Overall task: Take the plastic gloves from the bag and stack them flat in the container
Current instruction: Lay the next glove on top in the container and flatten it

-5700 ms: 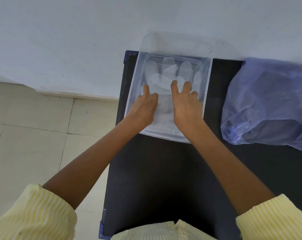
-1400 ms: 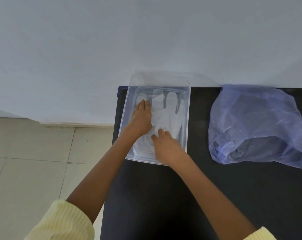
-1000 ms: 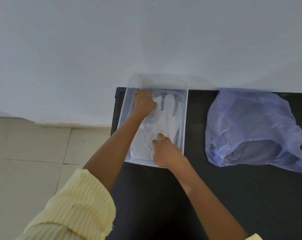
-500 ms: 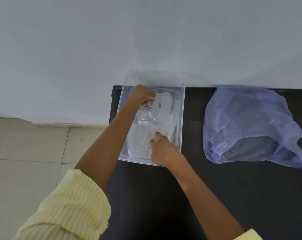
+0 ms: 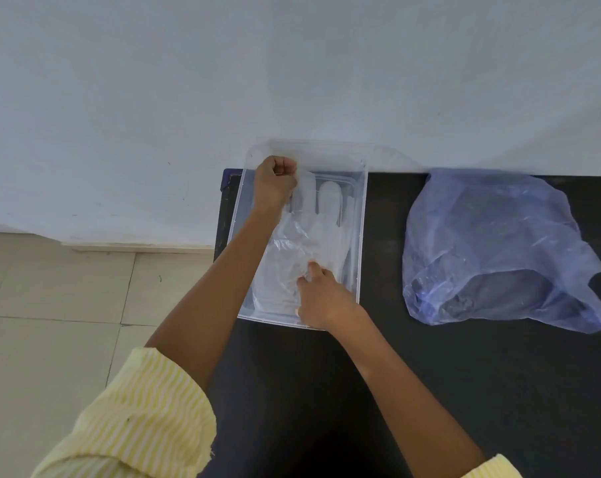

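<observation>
— Gloves (image 5: 313, 236)? Flat inside container (image 5: 359, 236), far-left on worktop (image 5: 430, 391).
— Left hand (image 5: 275, 182) fisted on glove fingertip; right hand (image 5: 321, 294) pinching cuff area. Bag (image 5: 492, 243) well right.

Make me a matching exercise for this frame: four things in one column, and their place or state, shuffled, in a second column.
Things:
1. left hand
2. right hand
3. blue plastic bag
4. clear container

Places or states:
A. lies crumpled on the black table, right of the container
B. fist closed at the finger end of the plastic glove
C. stands at the table's far left corner, against the wall
D. pinches the glove near its cuff end

Pairs: 1-B, 2-D, 3-A, 4-C
</observation>
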